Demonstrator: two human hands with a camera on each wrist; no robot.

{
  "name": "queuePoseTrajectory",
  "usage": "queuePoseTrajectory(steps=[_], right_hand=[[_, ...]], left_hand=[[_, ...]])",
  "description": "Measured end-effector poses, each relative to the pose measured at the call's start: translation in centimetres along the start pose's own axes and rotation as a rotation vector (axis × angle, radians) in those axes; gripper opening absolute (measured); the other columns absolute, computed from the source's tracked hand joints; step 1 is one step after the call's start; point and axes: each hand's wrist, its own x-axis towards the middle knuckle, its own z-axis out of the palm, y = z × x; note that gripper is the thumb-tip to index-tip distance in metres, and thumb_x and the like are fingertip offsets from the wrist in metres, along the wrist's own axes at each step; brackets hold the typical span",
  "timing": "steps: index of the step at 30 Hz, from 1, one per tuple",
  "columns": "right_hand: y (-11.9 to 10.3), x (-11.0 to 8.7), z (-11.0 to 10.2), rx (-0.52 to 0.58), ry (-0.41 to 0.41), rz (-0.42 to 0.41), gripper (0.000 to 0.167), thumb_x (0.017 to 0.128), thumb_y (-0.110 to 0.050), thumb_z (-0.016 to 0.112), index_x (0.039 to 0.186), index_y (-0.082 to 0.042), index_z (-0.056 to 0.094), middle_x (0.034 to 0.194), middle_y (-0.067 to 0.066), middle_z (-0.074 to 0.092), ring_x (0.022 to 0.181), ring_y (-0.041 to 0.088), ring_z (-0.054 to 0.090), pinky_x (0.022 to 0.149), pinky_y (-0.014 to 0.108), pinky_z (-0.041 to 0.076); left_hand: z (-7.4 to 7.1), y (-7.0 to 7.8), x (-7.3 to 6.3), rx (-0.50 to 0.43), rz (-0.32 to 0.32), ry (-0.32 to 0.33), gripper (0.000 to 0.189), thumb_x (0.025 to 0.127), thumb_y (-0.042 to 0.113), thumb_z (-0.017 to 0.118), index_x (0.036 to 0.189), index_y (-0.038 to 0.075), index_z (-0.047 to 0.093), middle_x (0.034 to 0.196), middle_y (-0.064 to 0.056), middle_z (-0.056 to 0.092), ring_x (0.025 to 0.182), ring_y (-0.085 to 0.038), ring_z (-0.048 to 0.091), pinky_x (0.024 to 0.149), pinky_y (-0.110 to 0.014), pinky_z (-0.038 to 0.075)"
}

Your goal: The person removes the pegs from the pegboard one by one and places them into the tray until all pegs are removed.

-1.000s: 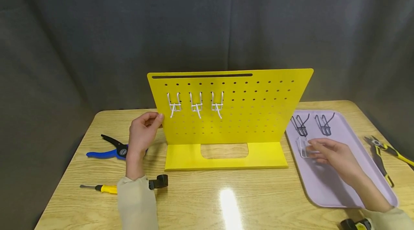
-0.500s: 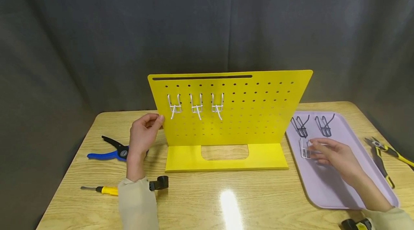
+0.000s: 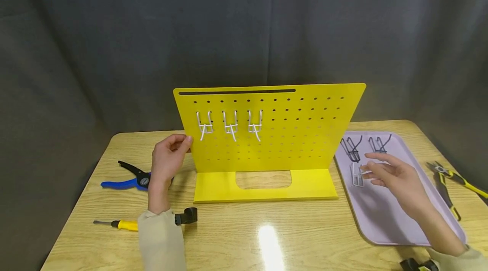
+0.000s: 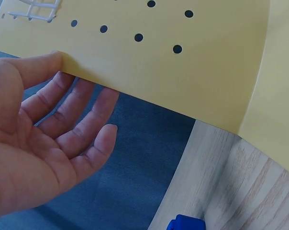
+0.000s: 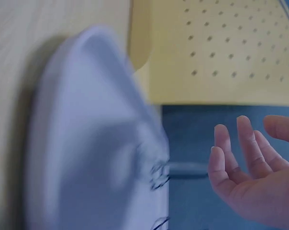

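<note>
My left hand (image 3: 167,159) grips the left edge of the yellow pegboard (image 3: 297,148), thumb on the front face and fingertips behind it, as the left wrist view shows. Three white wire hooks, such as this pegboard hook (image 3: 254,126), hang in a row on the board's left half. Over the tray at right, my right hand (image 3: 400,182) has its fingers spread, with nothing between them in the right wrist view. A white wire hook (image 3: 357,175) lies on the lilac tray (image 3: 392,220), right at those fingertips. Two black wire hooks, one of them this hook (image 3: 351,149), lie farther back, one partly hidden by the hand.
On the wooden table (image 3: 305,233), blue-handled pliers (image 3: 126,182) and a yellow screwdriver (image 3: 126,224) lie left of the board. Yellow-and-black cutting pliers (image 3: 444,173) lie right of the tray. A dark curtain (image 3: 244,29) hangs behind.
My right hand has let go of the white hook, which now lies on the tray; the fingers have spread and drawn slightly back. The left hand keeps its place on the board.
</note>
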Motion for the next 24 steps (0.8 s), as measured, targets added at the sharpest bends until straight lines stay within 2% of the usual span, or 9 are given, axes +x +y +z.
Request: queuePoseTrajectory(steps=[3,7,13,16,21,24], right_hand=[[-1.1,0.2,1.6,0.001,-0.008,-0.066,0.025,0.097,-0.006,0.057,0.12,-0.013,0.063,0.095,-0.002,0.073,0.083,0.011,0.07,0.071,0.022,0.054],[-1.6,0.5,4.7,-0.039,-0.011,-0.101,0.023,0.097,-0.008,0.056,0.119,-0.008,0.063,0.093,-0.004,0.072,0.082,0.01,0.069,0.071,0.023,0.054],[-1.5,1.0,9.7,-0.04,-0.065,-0.116,0.025,0.098,-0.01,0.055,0.117,0.005,0.059,0.092,-0.003,0.071,0.081,0.014,0.068,0.071,0.029,0.055],[-1.6,1.3,11.7,-0.023,-0.101,-0.132,0.026,0.098,-0.009,0.056,0.116,0.009,0.059,0.092,0.003,0.07,0.081,0.016,0.068,0.071,0.031,0.055],[-2.3,1.8,14.3,-0.047,-0.163,-0.165,0.021,0.097,-0.009,0.057,0.111,0.006,0.063,0.093,0.019,0.069,0.08,0.019,0.068,0.072,0.035,0.056],[-3.2,2.1,15.4,-0.047,-0.183,-0.173,0.022,0.097,-0.01,0.057,0.111,0.005,0.064,0.095,0.021,0.068,0.081,0.019,0.068,0.073,0.035,0.055]], left_hand=[[0.0,0.0,0.0,0.005,-0.002,-0.005,0.032,0.097,0.027,0.059,0.11,-0.001,0.067,0.096,-0.018,0.066,0.084,-0.018,0.064,0.083,-0.033,0.047],[-0.1,-0.2,0.1,0.01,-0.006,-0.012,0.031,0.097,0.027,0.059,0.109,-0.001,0.067,0.096,-0.018,0.066,0.078,-0.006,0.061,0.083,-0.033,0.047],[0.0,-0.2,0.1,-0.003,-0.003,-0.015,0.032,0.097,0.027,0.059,0.11,-0.001,0.067,0.097,-0.019,0.066,0.077,-0.004,0.061,0.083,-0.032,0.047],[0.0,-0.2,0.2,-0.001,-0.001,-0.014,0.032,0.097,0.027,0.059,0.11,-0.001,0.067,0.097,-0.019,0.066,0.081,-0.013,0.064,0.083,-0.032,0.047],[0.0,-0.2,0.3,-0.013,0.003,-0.013,0.032,0.097,0.026,0.058,0.11,-0.002,0.066,0.096,-0.019,0.065,0.092,-0.033,0.064,0.084,-0.034,0.047],[-0.1,-0.2,0.2,-0.018,-0.004,-0.014,0.031,0.097,0.025,0.059,0.11,-0.002,0.066,0.096,-0.019,0.065,0.092,-0.033,0.064,0.084,-0.034,0.047]])
